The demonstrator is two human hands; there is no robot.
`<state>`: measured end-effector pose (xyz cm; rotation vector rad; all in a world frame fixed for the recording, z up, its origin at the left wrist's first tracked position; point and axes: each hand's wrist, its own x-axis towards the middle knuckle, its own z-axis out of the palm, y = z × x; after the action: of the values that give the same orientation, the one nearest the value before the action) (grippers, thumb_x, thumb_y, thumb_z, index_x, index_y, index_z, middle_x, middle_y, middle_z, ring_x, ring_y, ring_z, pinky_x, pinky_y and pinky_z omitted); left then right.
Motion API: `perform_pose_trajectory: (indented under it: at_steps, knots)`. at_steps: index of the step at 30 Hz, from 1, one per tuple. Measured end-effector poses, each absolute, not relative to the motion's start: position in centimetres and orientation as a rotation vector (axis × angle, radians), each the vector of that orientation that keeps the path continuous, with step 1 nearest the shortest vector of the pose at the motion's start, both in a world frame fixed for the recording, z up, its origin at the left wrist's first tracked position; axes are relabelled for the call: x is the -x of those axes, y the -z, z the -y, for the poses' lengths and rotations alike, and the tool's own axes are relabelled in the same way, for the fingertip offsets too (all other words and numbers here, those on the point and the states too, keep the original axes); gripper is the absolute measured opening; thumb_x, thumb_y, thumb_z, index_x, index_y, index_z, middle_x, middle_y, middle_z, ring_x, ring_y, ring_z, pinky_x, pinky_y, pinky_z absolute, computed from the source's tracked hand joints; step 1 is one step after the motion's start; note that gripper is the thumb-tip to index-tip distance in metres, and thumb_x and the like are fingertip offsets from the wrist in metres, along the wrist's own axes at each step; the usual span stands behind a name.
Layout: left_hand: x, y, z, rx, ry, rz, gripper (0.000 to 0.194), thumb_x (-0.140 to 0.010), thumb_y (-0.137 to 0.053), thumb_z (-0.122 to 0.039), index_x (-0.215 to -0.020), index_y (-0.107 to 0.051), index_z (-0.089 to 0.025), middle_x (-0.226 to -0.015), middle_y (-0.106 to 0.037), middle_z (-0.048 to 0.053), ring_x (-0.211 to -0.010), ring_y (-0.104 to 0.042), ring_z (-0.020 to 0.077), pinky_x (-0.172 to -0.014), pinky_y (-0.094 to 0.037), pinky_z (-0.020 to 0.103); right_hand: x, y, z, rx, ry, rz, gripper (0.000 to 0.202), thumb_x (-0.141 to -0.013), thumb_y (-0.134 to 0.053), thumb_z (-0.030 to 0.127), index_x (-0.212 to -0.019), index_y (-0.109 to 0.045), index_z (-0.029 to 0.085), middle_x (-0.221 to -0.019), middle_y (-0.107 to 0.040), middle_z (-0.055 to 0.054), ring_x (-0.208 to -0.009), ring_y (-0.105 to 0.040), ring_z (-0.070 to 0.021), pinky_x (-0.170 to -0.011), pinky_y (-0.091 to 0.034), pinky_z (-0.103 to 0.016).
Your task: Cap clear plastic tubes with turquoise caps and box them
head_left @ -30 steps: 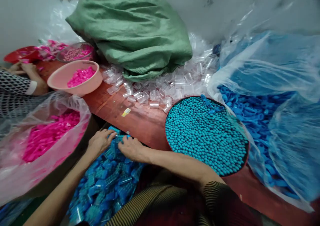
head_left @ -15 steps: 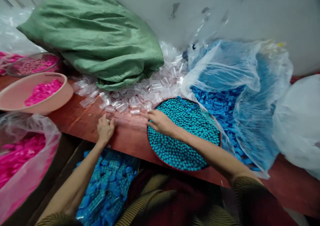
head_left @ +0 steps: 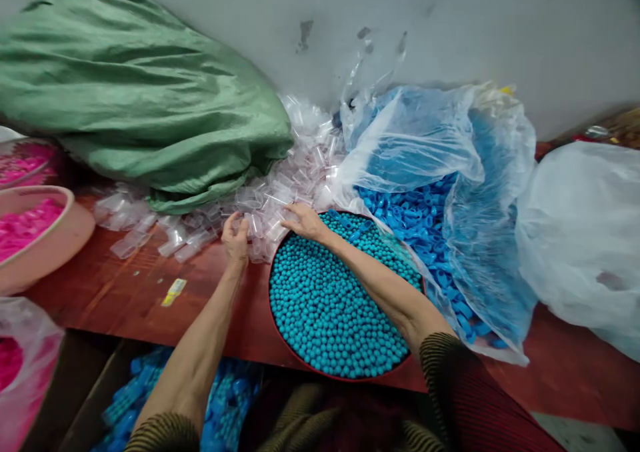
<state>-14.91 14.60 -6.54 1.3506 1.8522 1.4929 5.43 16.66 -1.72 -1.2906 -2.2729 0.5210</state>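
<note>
My left hand [head_left: 235, 240] is at the front edge of a heap of clear plastic tubes [head_left: 273, 202]. Its fingers are bent with the thumb a little apart, and I make out nothing held between them. Facing it, my right hand [head_left: 305, 223] stretches its fingers over the same tubes, also apart. The right forearm crosses above a round red-rimmed tray of turquoise beads [head_left: 340, 305]. A few blue plastic pieces [head_left: 363, 229] lie on top of the beads at the far side.
A green sack [head_left: 165, 99] leans over the tubes. Blue pieces [head_left: 410, 215] spill from a clear bag [head_left: 500, 239] at right. A pink basin [head_left: 70, 239] stands left on the red table [head_left: 130, 305]. Below sits a box of filled blue tubes [head_left: 230, 399]; a white bag [head_left: 575, 225] is far right.
Both hands have moved forward from the bare tabletop into the front of the tube heap, closer together. The view has shifted right, and a yellow-and-white label now shows on the table.
</note>
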Motion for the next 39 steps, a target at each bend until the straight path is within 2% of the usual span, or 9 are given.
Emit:
perform_pose_trajectory:
  at_steps: [3,6,12,17,22,25,29,33,39]
  knots:
    - [13.6,4.5,-13.7,-1.493,-1.468,-1.766,0.044,-0.081,-0.048,-0.041,-0.114,-0.056,-0.013,-0.099,-0.065,0.009,-0.084,-0.062,0.0181,-0.078,-0.053,0.034,-5.9,1.3,-14.3,1.071,-0.53,2.32,0.039,-0.088,-0.054,0.031,-0.122,-0.056,0.011,-0.118,-0.061,-0.013,-0.111,-0.055,-0.0173,-0.096,-0.041,-0.03]
    - [12.0,2.6,-12.6,-1.852,-1.425,-1.671,0.039,-0.081,-0.049,-0.042,-0.107,-0.06,-0.014,-0.102,-0.063,0.009,-0.094,-0.06,0.0195,-0.089,-0.048,0.036,-7.6,0.6,-12.4,1.036,-0.441,2.329,0.031,-0.092,-0.048,0.03,-0.117,-0.06,0.016,-0.119,-0.06,-0.011,-0.11,-0.054,-0.0172,-0.094,-0.041,-0.031]
    - [9.5,1.6,-11.8,-2.332,-1.117,-1.607,0.039,-0.083,-0.049,-0.042,-0.112,-0.059,-0.017,-0.111,-0.059,0.012,-0.107,-0.055,0.0235,-0.096,-0.044,0.039,-13.3,0.7,-10.6,1.791,-0.077,2.223,0.037,-0.09,-0.046,0.027,-0.123,-0.055,0.014,-0.12,-0.055,-0.017,-0.109,-0.048,-0.0291,-0.086,-0.039,-0.041]
    - [8.5,2.4,-10.4,-2.585,-0.953,-1.556,0.034,-0.086,-0.047,-0.037,-0.112,-0.06,-0.021,-0.118,-0.057,0.012,-0.112,-0.053,0.0281,-0.097,-0.042,0.044,-16.2,1.6,-8.3,1.611,-0.228,2.536,0.032,-0.094,-0.036,0.019,-0.112,-0.062,0.02,-0.101,-0.062,-0.01,-0.095,-0.052,-0.0213,-0.081,-0.04,-0.034]
    - [7.9,3.3,-9.0,-2.77,-0.832,-1.322,0.036,-0.086,-0.049,-0.039,-0.116,-0.058,-0.022,-0.128,-0.051,0.015,-0.117,-0.051,0.0298,-0.096,-0.044,0.044,-19.8,-0.1,-5.1,1.343,-0.298,2.409,0.024,-0.093,-0.046,0.03,-0.105,-0.064,0.02,-0.109,-0.063,-0.007,-0.101,-0.055,-0.0152,-0.09,-0.039,-0.027]
    - [7.6,3.8,-8.5,-2.836,-0.772,-1.255,0.044,-0.084,-0.051,-0.045,-0.12,-0.055,-0.02,-0.13,-0.049,0.017,-0.119,-0.049,0.0326,-0.096,-0.044,0.047,-23.3,-1.0,-2.2,1.769,-0.148,2.055,0.028,-0.095,-0.04,0.03,-0.107,-0.062,0.018,-0.102,-0.064,-0.008,-0.097,-0.059,-0.0154,-0.085,-0.043,-0.026]
    - [7.5,4.6,-8.8,-2.886,-0.748,-1.206,0.049,-0.085,-0.045,-0.05,-0.121,-0.054,-0.019,-0.128,-0.051,0.018,-0.116,-0.05,0.0333,-0.094,-0.044,0.049,-27.5,0.1,0.4,2.569,-0.075,1.677,0.04,-0.094,-0.036,0.044,-0.114,-0.057,0.016,-0.096,-0.065,-0.012,-0.087,-0.063,-0.0213,-0.073,-0.046,-0.031]
    - [7.5,5.3,-9.4,-2.845,-0.85,-1.318,0.055,-0.087,-0.038,-0.054,-0.124,-0.051,-0.015,-0.123,-0.054,0.018,-0.113,-0.053,0.0324,-0.09,-0.046,0.047,-30.5,1.9,-2.9,2.672,-0.151,1.554,0.051,-0.09,-0.037,0.054,-0.123,-0.053,0.018,-0.11,-0.061,-0.015,-0.103,-0.059,-0.027,-0.081,-0.044,-0.035]
    - [7.5,5.5,-9.8,-2.876,-0.964,-1.338,0.058,-0.088,-0.039,-0.051,-0.131,-0.04,-0.012,-0.117,-0.058,0.017,-0.106,-0.058,0.029,-0.087,-0.049,0.043,-33.1,1.8,-13.0,2.435,-0.213,1.415,0.052,-0.089,-0.043,0.048,-0.133,-0.048,0.019,-0.129,-0.052,-0.017,-0.116,-0.051,-0.0281,-0.096,-0.037,-0.039]
